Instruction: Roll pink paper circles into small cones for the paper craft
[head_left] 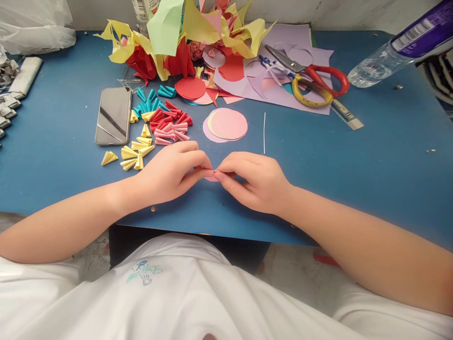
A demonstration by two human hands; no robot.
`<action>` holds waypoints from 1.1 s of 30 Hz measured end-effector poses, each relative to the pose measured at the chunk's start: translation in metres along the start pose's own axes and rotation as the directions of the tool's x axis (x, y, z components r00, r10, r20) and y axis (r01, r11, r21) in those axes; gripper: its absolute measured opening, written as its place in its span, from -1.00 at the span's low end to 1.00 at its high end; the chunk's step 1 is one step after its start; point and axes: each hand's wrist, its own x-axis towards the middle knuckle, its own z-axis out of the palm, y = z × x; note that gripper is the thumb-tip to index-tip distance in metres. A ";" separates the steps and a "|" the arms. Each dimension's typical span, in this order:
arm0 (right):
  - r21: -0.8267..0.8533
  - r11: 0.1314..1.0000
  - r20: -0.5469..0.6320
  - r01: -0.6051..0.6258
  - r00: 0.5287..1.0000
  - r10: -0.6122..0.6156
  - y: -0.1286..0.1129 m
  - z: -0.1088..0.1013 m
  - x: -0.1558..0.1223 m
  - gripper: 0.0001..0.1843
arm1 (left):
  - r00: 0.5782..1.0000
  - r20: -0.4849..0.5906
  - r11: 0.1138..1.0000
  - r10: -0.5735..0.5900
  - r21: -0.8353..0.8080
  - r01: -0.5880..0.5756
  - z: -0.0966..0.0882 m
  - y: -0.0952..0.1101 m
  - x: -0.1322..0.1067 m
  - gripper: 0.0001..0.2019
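Note:
My left hand (177, 170) and my right hand (253, 179) meet above the near part of the table, fingertips pinched together. Between them is a small piece of pink paper (211, 178), mostly hidden by the fingers. Just beyond lies a stack of paper circles (229, 124), pink on top with yellow and lilac edges showing. Left of the stack are small rolled paper cones: pink ones (173, 133), red ones (166, 118), blue ones (150, 101) and yellow ones (136, 152). A thin white stick (264, 133) lies right of the circles.
A phone (113, 115) lies left of the cones. Crumpled coloured paper (180, 38) and lilac sheets (283, 97) fill the back. Scissors (311, 78), a cutter blade (347, 114) and a plastic bottle (375, 63) are at right. The blue table (371, 174) ends near my shirt.

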 end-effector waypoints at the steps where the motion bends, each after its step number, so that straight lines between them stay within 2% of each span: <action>1: -0.012 1.000 -0.004 -0.014 1.000 0.014 -0.001 -0.001 0.000 -0.82 | 1.000 0.005 1.000 0.007 0.009 -0.007 -0.003 -0.002 0.002 -0.80; 3: -0.043 0.998 -0.018 -0.048 0.999 0.047 0.000 -0.002 0.000 -0.79 | 1.000 -0.018 0.999 -0.011 0.046 0.012 -0.017 -0.006 0.006 -0.78; 4: -0.057 0.996 -0.029 -0.062 0.998 0.061 0.001 -0.002 0.000 -0.78 | 0.997 -0.048 0.994 -0.058 0.090 0.062 -0.029 -0.008 0.008 -0.75; 5: -0.068 0.995 -0.040 -0.071 0.997 0.068 0.002 -0.002 0.000 -0.77 | 0.987 -0.094 0.979 -0.133 0.145 0.146 -0.044 -0.009 0.010 -0.73; 7: -0.070 0.995 -0.056 -0.076 0.996 0.072 0.006 -0.002 0.001 -0.77 | 0.927 -0.221 0.900 -0.304 0.253 0.355 -0.082 -0.012 0.010 -0.75; 8: -0.064 0.995 -0.055 -0.081 0.995 0.078 0.008 -0.002 0.001 -0.78 | 0.863 -0.260 0.815 -0.434 0.297 0.499 -0.102 -0.014 0.009 -0.76; 10: -0.050 0.993 -0.040 -0.104 0.994 0.102 0.012 -0.001 0.002 -0.78 | 0.654 -0.329 0.545 -0.681 0.368 0.753 -0.140 -0.023 0.004 -0.63; 11: -0.044 0.992 -0.029 -0.120 0.993 0.118 0.014 0.000 0.002 -0.78 | 0.546 -0.337 0.406 -0.767 0.404 0.820 -0.155 -0.031 0.002 -0.51; 12: -0.038 0.991 -0.021 -0.132 0.991 0.132 0.015 0.000 0.002 -0.78 | 0.460 -0.352 0.301 -0.815 0.421 0.856 -0.167 -0.039 -0.001 -0.36; 14: -0.030 0.989 -0.019 -0.143 0.990 0.143 0.016 0.001 0.002 -0.77 | 0.385 -0.340 0.218 -0.858 0.436 0.873 -0.180 -0.059 -0.003 -0.18; 16: -0.033 0.989 -0.025 -0.147 0.989 0.147 0.016 0.001 0.002 -0.77 | 0.337 -0.305 0.182 -0.891 0.441 0.879 -0.182 -0.077 -0.003 -0.14; 19: -0.039 0.987 -0.007 -0.157 0.988 0.157 0.014 0.002 0.001 -0.77 | 0.287 -0.218 0.183 -0.933 0.398 0.899 -0.176 -0.093 -0.001 -0.34; 25: -0.027 0.989 -0.002 -0.149 0.989 0.149 0.013 0.004 0.002 -0.75 | 0.279 -0.166 0.209 -0.946 0.345 0.915 -0.175 -0.102 -0.003 -0.41; 27: -0.023 0.990 -0.013 -0.136 0.991 0.136 0.014 0.004 0.002 -0.75 | 0.297 -0.154 0.234 -0.943 0.329 0.915 -0.178 -0.108 -0.007 -0.41; 28: -0.022 0.991 -0.014 -0.135 0.991 0.134 0.015 0.004 0.003 -0.74 | 0.318 -0.141 0.262 -0.937 0.317 0.912 -0.180 -0.111 -0.009 -0.39; 30: -0.022 0.990 -0.008 -0.142 0.990 0.142 0.015 0.004 0.002 -0.74 | 0.421 -0.117 0.375 -0.899 0.285 0.882 -0.182 -0.115 -0.012 -0.37; 31: -0.024 0.989 -0.004 -0.148 0.989 0.148 0.015 0.004 0.002 -0.73 | 0.429 -0.104 0.387 -0.897 0.280 0.878 -0.184 -0.116 -0.014 -0.35; 33: -0.027 0.988 0.004 -0.153 0.988 0.153 0.015 0.004 0.002 -0.72 | 0.353 -0.099 0.315 -0.930 0.275 0.908 -0.186 -0.118 -0.016 -0.30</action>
